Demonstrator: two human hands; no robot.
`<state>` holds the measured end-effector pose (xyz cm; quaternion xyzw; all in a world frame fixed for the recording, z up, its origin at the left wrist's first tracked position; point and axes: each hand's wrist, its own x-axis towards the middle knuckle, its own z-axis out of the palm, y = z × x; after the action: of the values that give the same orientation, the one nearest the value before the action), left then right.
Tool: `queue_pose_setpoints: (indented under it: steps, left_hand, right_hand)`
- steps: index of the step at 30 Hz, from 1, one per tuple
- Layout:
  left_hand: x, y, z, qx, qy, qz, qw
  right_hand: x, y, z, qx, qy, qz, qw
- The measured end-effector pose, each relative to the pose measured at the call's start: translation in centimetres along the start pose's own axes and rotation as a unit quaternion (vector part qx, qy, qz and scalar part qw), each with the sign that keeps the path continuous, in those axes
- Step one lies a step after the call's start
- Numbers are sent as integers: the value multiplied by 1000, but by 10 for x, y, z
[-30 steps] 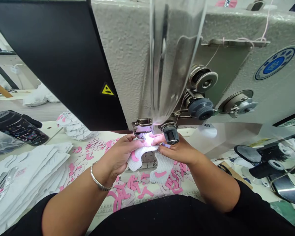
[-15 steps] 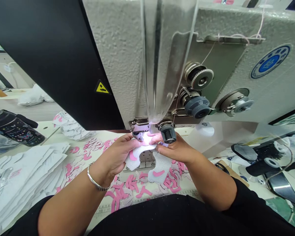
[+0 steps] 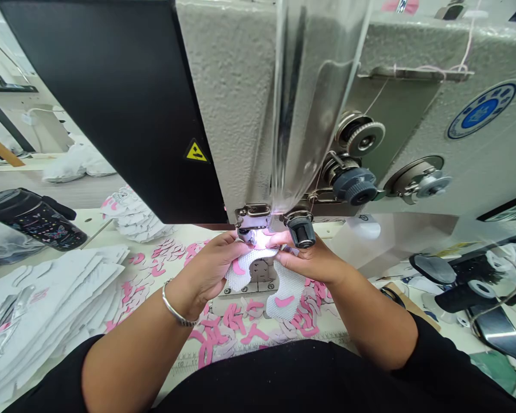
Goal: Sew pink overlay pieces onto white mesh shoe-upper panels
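A white mesh piece (image 3: 284,291) lies under the needle area of a sewing machine (image 3: 223,103), bent in a horseshoe shape with its open side toward the person. Its top band runs just below the presser foot (image 3: 246,234), and its two lobes hang toward the person. Each lobe carries a curved pink patch (image 3: 238,268), and the fabric has a fine, dotted, perforated texture. A metal needle plate (image 3: 261,271) shows through the gap between the lobes.

The left hand (image 3: 212,264) grips the left lobe, its fingers curled over the mesh and reaching toward the foot. A silver bracelet (image 3: 176,307) circles that wrist. The right hand (image 3: 309,261) pinches the band from the other side, fingertips close to the foot and just below a black knob (image 3: 301,230). Pink offcuts (image 3: 232,321) lie scattered across the table (image 3: 92,217) under both hands. A stack of white pieces (image 3: 47,304) sits to the left, with a looser pile (image 3: 131,215) behind it. A clear guard (image 3: 313,97) hangs in front of the machine head.
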<state>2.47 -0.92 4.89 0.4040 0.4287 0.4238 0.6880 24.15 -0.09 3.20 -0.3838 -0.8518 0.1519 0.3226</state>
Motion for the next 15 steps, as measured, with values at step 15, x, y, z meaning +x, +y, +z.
queue_pose_setpoints:
  steps: [15]
  left_hand:
    - [11,9,-18,85,-19,13,996]
  right_hand:
    - [-8,-24,14,-96,86,-29,991]
